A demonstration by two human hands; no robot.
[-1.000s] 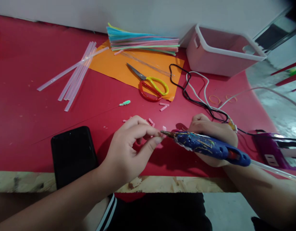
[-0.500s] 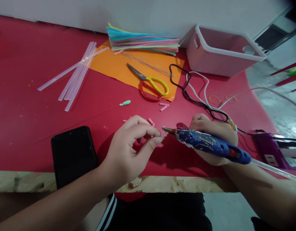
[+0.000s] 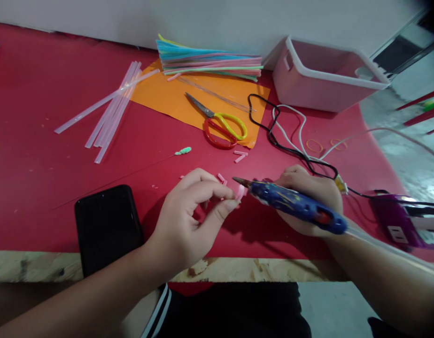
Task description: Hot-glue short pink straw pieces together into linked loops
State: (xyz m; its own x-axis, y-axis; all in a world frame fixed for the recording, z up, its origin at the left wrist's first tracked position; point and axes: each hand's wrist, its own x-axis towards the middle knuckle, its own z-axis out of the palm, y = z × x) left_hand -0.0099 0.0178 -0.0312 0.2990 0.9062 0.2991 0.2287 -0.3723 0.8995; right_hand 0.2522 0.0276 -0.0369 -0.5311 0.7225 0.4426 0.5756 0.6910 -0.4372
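Observation:
Between thumb and forefinger, my left hand point(image 3: 197, 216) pinches a small curved pink piece point(image 3: 240, 191), perhaps pipe cleaner. My right hand point(image 3: 306, 199) is wrapped round a blue glue gun point(image 3: 294, 202) stained with dried glue, a clear glue stick point(image 3: 382, 246) coming out of its back. The gun's nozzle points left, just above the pink piece; whether they touch I cannot tell. Short pink cut pieces point(image 3: 240, 156) lie on the red table beyond my fingers. Farther left is a thin wire with a green fuzzy tip point(image 3: 183, 150).
Red-and-yellow-handled scissors point(image 3: 217, 123) and a bundle of pipe cleaners point(image 3: 210, 58) lie on orange paper point(image 3: 150, 96). Glue sticks point(image 3: 113, 110) are at the left, a phone point(image 3: 109, 227) near the front edge. Cords point(image 3: 290, 148), a pink bin point(image 3: 308, 87) and a purple box point(image 3: 403, 223) stand right.
The glue gun has shifted left and tipped, its nozzle now past the pink piece's top. More of the pink piece shows, standing up from my left fingertips. My left hand has barely moved.

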